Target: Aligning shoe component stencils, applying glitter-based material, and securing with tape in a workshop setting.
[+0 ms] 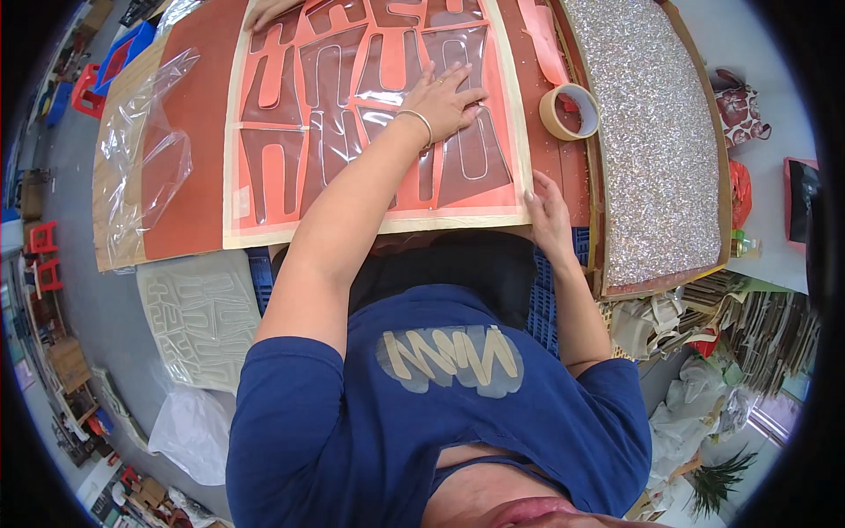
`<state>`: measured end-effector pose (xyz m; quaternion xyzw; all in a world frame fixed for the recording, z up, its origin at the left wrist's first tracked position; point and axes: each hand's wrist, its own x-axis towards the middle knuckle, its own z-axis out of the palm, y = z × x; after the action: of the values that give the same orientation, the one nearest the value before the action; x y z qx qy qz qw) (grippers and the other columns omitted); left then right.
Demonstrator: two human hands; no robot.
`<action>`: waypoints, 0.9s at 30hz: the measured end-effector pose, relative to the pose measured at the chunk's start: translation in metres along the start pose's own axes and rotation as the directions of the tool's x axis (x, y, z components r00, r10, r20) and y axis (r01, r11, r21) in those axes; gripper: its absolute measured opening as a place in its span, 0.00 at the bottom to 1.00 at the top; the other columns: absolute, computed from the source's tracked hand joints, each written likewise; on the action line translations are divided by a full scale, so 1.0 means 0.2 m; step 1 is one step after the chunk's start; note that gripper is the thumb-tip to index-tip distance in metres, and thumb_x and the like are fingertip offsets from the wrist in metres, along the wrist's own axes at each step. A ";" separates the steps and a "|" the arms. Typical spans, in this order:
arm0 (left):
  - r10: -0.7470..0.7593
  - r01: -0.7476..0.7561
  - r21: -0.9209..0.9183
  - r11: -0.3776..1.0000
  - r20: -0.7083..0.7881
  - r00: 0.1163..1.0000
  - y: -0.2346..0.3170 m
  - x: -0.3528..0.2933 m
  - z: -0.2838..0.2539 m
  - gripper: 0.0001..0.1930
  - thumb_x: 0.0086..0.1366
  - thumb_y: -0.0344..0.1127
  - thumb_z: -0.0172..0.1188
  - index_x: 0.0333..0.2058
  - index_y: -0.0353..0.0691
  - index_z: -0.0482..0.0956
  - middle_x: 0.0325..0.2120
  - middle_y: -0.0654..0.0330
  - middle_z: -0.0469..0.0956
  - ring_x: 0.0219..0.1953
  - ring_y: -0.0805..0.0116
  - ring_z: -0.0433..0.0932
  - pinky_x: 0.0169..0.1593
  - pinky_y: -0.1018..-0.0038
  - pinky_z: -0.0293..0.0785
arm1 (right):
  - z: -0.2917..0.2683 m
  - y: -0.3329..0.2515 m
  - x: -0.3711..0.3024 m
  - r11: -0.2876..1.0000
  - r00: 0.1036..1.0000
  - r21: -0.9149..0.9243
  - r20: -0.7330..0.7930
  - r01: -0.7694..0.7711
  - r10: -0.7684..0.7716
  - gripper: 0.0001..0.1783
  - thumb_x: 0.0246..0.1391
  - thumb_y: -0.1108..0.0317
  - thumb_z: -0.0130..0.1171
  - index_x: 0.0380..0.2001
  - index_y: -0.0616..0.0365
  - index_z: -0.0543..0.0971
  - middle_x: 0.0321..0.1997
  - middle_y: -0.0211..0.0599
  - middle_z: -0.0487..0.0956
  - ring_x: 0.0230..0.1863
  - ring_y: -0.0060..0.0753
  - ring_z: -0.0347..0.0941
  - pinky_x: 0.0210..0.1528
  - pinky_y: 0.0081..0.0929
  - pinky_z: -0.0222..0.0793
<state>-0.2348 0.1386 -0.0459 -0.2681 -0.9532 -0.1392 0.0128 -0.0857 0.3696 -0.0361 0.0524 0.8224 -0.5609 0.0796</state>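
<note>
A coral-pink template sheet (378,66) with dark cut-out panels, long rounded slots and a cream tape border lies on a reddish-brown board, with shiny clear plastic over parts of it. My left hand (447,99) lies flat on its right half, palm down and fingers spread, with nothing held. At the sheet's lower right edge is my right hand (549,216), its fingers loosely extended and its thumb against the cream border. Another person's hand (268,12) rests on the far left corner.
A tape roll (570,113) stands right of the sheet. Further right lies a silvery glitter panel (647,141). Crumpled clear film (167,150) covers part of the board's left side. A pale panel with raised shapes (198,312) sits lower left. Stacked scraps (753,330) lie lower right.
</note>
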 end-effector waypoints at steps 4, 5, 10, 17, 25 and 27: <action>-0.006 0.006 -0.011 1.000 -0.009 1.000 0.00 0.00 0.00 0.21 0.68 0.48 0.43 0.58 0.60 0.68 0.65 0.55 0.56 0.70 0.60 0.48 0.70 0.54 0.39 | 0.00 -0.08 0.00 0.981 0.999 -0.189 0.017 -0.033 0.037 0.25 0.58 0.66 0.55 0.56 0.65 0.65 0.33 0.49 0.81 0.37 0.38 0.79 0.43 0.28 0.71; -0.009 0.009 -0.016 1.000 -0.005 1.000 0.00 0.00 0.00 0.21 0.68 0.48 0.43 0.58 0.60 0.68 0.65 0.55 0.56 0.70 0.60 0.48 0.70 0.54 0.39 | -0.02 -0.12 0.00 0.948 0.994 -0.304 0.032 -0.093 0.108 0.26 0.58 0.65 0.57 0.56 0.65 0.65 0.34 0.49 0.81 0.36 0.40 0.79 0.43 0.28 0.71; 0.012 -0.011 0.016 1.000 -0.019 1.000 0.00 0.00 0.00 0.21 0.68 0.48 0.42 0.59 0.60 0.67 0.65 0.55 0.56 0.70 0.60 0.48 0.70 0.54 0.39 | -0.03 -0.23 -0.03 0.500 0.930 -0.802 0.178 0.327 -0.323 0.39 0.49 0.54 0.64 0.59 0.65 0.63 0.54 0.57 0.72 0.56 0.52 0.69 0.55 0.44 0.63; 0.010 -0.009 0.014 1.000 -0.029 1.000 -0.01 0.01 0.03 0.21 0.68 0.49 0.43 0.58 0.60 0.67 0.65 0.55 0.56 0.70 0.59 0.48 0.70 0.53 0.40 | 0.21 -0.27 -0.18 0.309 0.810 -0.750 0.513 0.584 -0.285 0.52 0.42 0.45 0.64 0.61 0.73 0.57 0.66 0.57 0.58 0.70 0.56 0.49 0.71 0.52 0.38; 0.025 -0.025 -0.004 1.000 -0.045 0.999 -0.02 0.00 0.02 0.21 0.68 0.50 0.43 0.58 0.60 0.68 0.64 0.55 0.57 0.69 0.58 0.50 0.70 0.52 0.39 | 0.43 -0.32 -0.07 0.412 0.668 -0.529 0.535 0.742 -0.517 0.43 0.45 0.50 0.65 0.56 0.73 0.66 0.62 0.56 0.64 0.66 0.55 0.56 0.68 0.51 0.46; 0.027 -0.026 0.010 1.000 -0.034 0.999 -0.02 0.01 0.03 0.21 0.69 0.51 0.42 0.58 0.60 0.68 0.65 0.56 0.56 0.69 0.59 0.50 0.70 0.53 0.37 | 0.45 -0.32 -0.04 0.283 0.629 -0.594 0.524 0.753 -0.574 0.39 0.48 0.50 0.62 0.53 0.72 0.69 0.58 0.57 0.69 0.63 0.56 0.61 0.67 0.52 0.47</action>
<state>-0.2377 0.1377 -0.0519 -0.2782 -0.9498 -0.1391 0.0321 -0.0823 0.2623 -0.0072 -0.3947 0.9072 -0.1312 -0.0632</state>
